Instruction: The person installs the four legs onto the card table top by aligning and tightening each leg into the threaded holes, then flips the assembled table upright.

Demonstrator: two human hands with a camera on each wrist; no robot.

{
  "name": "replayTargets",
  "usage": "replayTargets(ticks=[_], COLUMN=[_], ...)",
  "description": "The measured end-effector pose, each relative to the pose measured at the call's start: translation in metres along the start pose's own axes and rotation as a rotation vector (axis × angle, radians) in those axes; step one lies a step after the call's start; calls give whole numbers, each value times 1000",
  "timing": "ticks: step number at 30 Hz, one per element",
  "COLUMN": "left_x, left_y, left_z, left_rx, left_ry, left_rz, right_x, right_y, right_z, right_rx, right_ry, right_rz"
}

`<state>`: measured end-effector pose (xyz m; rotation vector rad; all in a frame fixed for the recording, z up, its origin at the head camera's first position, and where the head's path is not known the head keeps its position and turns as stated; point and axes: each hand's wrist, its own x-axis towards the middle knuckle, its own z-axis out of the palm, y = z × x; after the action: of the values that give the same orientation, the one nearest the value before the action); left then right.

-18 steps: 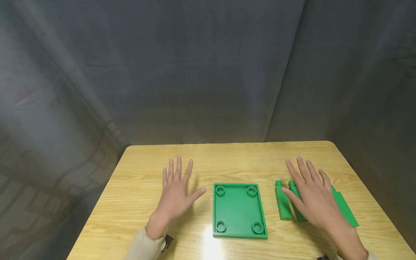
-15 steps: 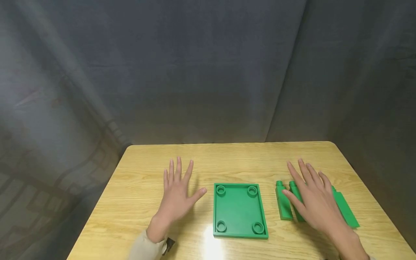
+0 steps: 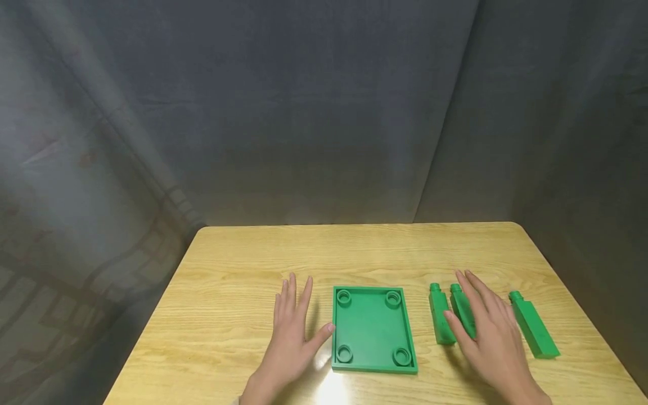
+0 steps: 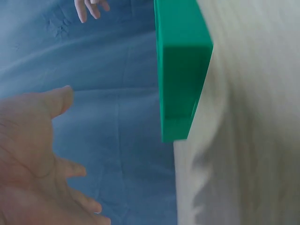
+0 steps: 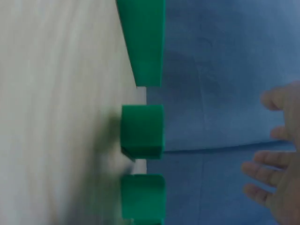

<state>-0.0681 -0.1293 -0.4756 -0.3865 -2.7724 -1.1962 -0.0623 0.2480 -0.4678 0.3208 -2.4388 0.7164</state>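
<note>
A green square board point(image 3: 371, 326) with a raised rim lies flat on the table, a round socket in each corner. My left hand point(image 3: 291, 343) is at its left side, fingers spread, thumb tip close to the rim; a gap shows between them in the left wrist view. Right of the board lie green square posts, each with a narrower round end pointing away: a left post point(image 3: 440, 320), a middle post point(image 3: 462, 309) and a right post point(image 3: 535, 329). Over the middle post hovers my right hand point(image 3: 493, 343), partly covering it, holding nothing. Whatever lies under that palm is hidden.
The wooden table point(image 3: 228, 281) has rounded far corners. Grey-blue curtains point(image 3: 304, 112) hang behind it and at both sides. A bright reflection lies on the tabletop just in front of the board.
My left hand has moved right and nearer to me, toward the board. My right hand has drawn back toward me and its fingers are closer together, uncovering the right post.
</note>
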Motion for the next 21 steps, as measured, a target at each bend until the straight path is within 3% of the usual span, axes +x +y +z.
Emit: replayTargets(ticks=[6,10,14,21], left_x=[-9,-10,-10,-9], left_y=[2,-1,-5,-18], left_z=[19,30,38,48], left_rx=[-144,-246,-296,-368], left_ry=[-16,-23,-24,-28], left_rz=[-80,-139,-167,-137], right_x=[-10,-16,-21,-28], right_y=[-6,-9,-10,-9], right_z=[8,14,18,22], right_rx=[17,-7,14,-30], right_ry=[101,124,91,-34], right_rz=[82,153,259,412])
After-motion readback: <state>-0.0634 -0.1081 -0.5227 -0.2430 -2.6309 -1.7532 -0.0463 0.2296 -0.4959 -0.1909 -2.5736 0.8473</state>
